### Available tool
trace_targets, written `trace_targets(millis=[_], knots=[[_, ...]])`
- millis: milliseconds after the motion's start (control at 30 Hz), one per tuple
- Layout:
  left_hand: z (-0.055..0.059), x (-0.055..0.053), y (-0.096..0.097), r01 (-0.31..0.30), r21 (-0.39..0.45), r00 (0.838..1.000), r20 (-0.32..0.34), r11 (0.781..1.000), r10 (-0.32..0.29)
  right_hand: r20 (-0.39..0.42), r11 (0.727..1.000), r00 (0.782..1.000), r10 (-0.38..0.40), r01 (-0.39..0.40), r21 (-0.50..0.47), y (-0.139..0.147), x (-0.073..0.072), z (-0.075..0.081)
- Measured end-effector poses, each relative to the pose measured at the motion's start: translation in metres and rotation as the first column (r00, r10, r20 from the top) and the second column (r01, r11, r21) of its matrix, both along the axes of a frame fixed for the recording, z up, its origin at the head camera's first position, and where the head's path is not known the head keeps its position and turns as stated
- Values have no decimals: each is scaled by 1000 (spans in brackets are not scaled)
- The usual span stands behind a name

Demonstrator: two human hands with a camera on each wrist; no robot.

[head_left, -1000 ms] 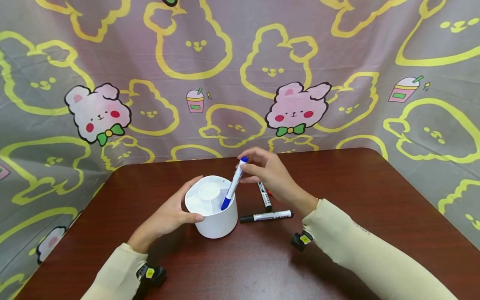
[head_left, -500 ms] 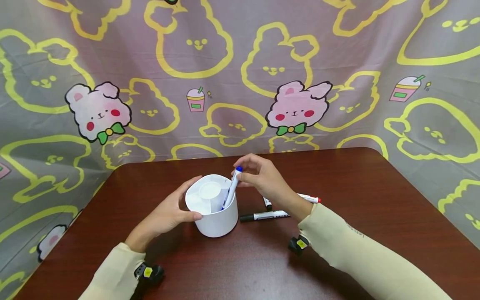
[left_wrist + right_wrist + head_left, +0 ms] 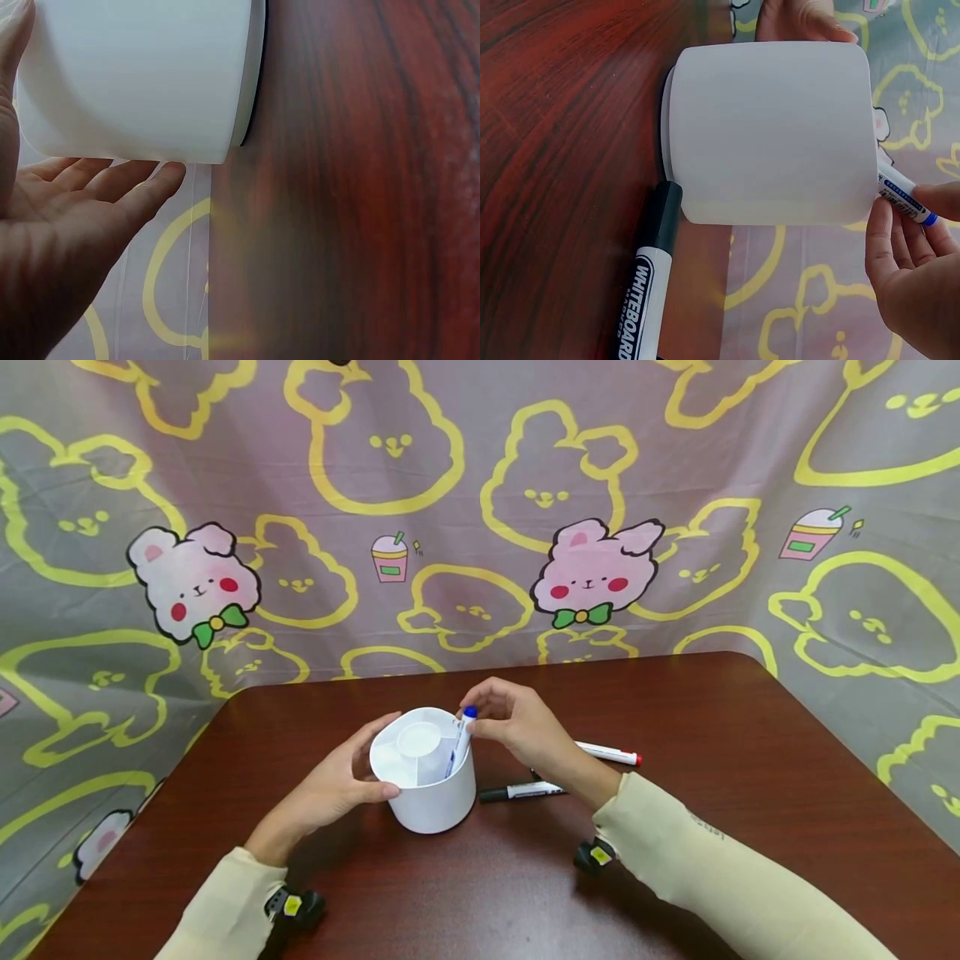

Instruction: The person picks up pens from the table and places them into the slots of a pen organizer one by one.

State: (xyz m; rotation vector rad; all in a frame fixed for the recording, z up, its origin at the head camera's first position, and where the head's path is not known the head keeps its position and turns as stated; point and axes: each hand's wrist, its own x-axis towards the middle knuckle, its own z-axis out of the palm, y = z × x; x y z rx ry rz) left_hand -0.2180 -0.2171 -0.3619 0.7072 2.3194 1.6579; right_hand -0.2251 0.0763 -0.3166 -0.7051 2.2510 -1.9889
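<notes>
A white round desk organizer (image 3: 433, 810) with divided compartments stands upright on the table. My left hand (image 3: 337, 781) holds it from the left, thumb at the near rim and fingers round the far side; those fingers (image 3: 154, 191) touch its wall in the left wrist view. Between thumb and fingertips, my right hand (image 3: 525, 727) pinches the blue end of a whiteboard marker (image 3: 459, 747). The marker leans inside the organizer's right compartment, its lower end down in it. From the right wrist view, only the marker's upper part (image 3: 900, 193) shows above the rim.
Right of the organizer lies a black-capped whiteboard marker (image 3: 521, 791), close to its base. A red-ended marker (image 3: 611, 753) lies behind the right wrist, and another dark marker is mostly hidden there. A patterned curtain (image 3: 465, 527) hangs behind the brown table (image 3: 690, 718).
My right hand has moved down and slightly left, lowering the blue marker deeper into the compartment. The red-ended marker has come into view behind the wrist. The left hand keeps its hold.
</notes>
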Motion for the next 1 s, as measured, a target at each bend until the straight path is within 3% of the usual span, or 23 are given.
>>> trace_targets(millis=[200, 433, 1000], knots=[[1, -1, 1, -10, -7, 1000, -15, 1000, 10, 7, 1000, 1000, 6, -6, 23, 0, 1, -1], [0, -4, 3, -35, -69, 995, -99, 997, 28, 17, 999, 1000, 16, -17, 35, 0, 3, -3], [-3, -4, 8, -40, -53, 995, -98, 998, 34, -12, 995, 1000, 11, -10, 98, -1, 7, -7]])
